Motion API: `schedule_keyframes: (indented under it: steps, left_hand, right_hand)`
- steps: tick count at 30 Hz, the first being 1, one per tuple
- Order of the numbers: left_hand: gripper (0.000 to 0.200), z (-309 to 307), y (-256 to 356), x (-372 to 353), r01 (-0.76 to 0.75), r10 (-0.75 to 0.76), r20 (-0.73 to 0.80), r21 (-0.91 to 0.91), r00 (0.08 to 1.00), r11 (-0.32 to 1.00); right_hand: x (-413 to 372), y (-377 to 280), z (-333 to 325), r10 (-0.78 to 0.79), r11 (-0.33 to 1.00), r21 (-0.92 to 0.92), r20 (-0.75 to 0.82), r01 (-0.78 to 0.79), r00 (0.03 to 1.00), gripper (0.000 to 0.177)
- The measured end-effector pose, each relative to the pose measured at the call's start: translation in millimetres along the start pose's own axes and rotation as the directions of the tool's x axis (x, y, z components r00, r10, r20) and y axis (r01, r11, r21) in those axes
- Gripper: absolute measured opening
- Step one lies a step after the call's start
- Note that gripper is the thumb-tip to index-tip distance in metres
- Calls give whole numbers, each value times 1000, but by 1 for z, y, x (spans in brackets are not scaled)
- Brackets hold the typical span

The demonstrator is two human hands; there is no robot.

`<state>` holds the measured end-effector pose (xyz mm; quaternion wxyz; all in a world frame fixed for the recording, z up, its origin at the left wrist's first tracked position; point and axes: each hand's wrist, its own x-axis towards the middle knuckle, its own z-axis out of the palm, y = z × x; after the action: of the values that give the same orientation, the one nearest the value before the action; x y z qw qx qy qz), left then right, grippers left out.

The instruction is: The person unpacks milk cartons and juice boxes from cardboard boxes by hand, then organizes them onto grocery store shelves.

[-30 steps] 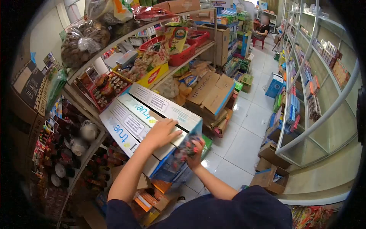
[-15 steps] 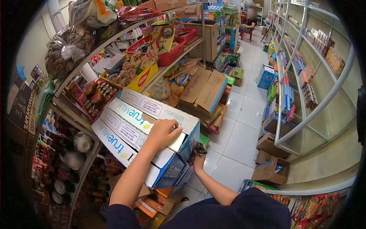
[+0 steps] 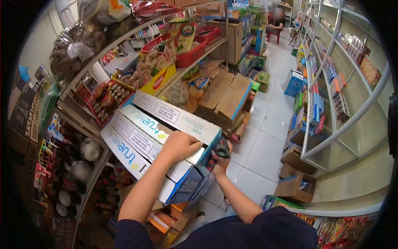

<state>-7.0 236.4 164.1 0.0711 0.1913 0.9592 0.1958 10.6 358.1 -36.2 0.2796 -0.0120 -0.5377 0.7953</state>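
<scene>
My left hand (image 3: 179, 146) lies on top of white-and-blue milk cartons (image 3: 132, 143), its fingers curled at a gap in the top. What it grips, if anything, is hidden. Against the right end of the cartons, my right hand (image 3: 222, 164) is wrapped round a dark object with red and green parts (image 3: 221, 152), too blurred to name. The cartons stand side by side, tilted in view, with printed tops. Their left ends are near a red tray of small jars (image 3: 108, 99).
Shelves with red baskets (image 3: 191, 56) and a yellow box (image 3: 159, 79) stand at left. An open brown carton (image 3: 226, 96) lies beyond the milk cartons. Right are glass-fronted shelves (image 3: 331, 83) and a blue box (image 3: 293, 82). A person (image 3: 277, 23) sits far down the aisle.
My right hand has moved up a little along the end of the cartons with the dark object. The top gap between the cartons looks wider. My left hand has barely moved.
</scene>
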Motion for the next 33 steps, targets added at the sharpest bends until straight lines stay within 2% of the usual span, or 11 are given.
schedule_keyframes:
  steps: [4, 5, 6, 8, 11, 15, 21, 27, 30, 31, 33]
  left_hand:
    - [27, 0, -2, 1, -49, 49, -9, 49, 999, 998]
    - [27, 2, -5, 0, -77, 78, -42, 22, 996, 997]
    - [27, 2, -4, -1, -78, 79, -58, 15, 995, 997]
    - [28, 4, -6, -2, -83, 80, -118, -17, 990, 996]
    - [27, 5, -7, -3, -76, 71, -144, -34, 987, 997]
    - [19, 5, -8, -1, -194, 191, -285, 19, 939, 981]
    - [12, 9, -16, -1, -414, 358, -525, 12, 772, 910]
    - [18, 9, -13, -5, -298, 222, -532, -61, 817, 953]
    - [19, 6, -15, -3, -335, 262, -519, -50, 814, 941]
    - [19, 6, -15, -4, -341, 282, -483, -38, 829, 939]
    - [19, 8, -16, -3, -349, 295, -447, -42, 844, 936]
  right_hand:
    - [1, 7, -2, -35, 996, -81, -20, 33, 999, 36]
    - [-16, 11, -8, 423, 899, 163, -85, -406, 902, 38]
    - [-36, 75, -36, 99, 950, -289, -84, -120, 992, 39]
    - [-37, 42, -39, 601, 798, -9, -54, -602, 797, 41]
    - [-8, 20, -7, 145, 983, -107, -61, -151, 988, 42]
    - [30, -44, 11, -283, 888, -354, 82, 293, 956, 43]
    - [-20, 40, -21, 300, 953, 6, -164, -303, 940, 39]
    - [38, -51, 24, -268, 929, -278, -50, 244, 962, 42]
    - [10, 3, -3, -239, 909, -344, 32, 235, 971, 44]
    - [-7, 52, -20, 55, 993, -97, -59, -61, 997, 43]
    - [-17, 48, -25, 80, 983, -159, -86, -93, 993, 43]
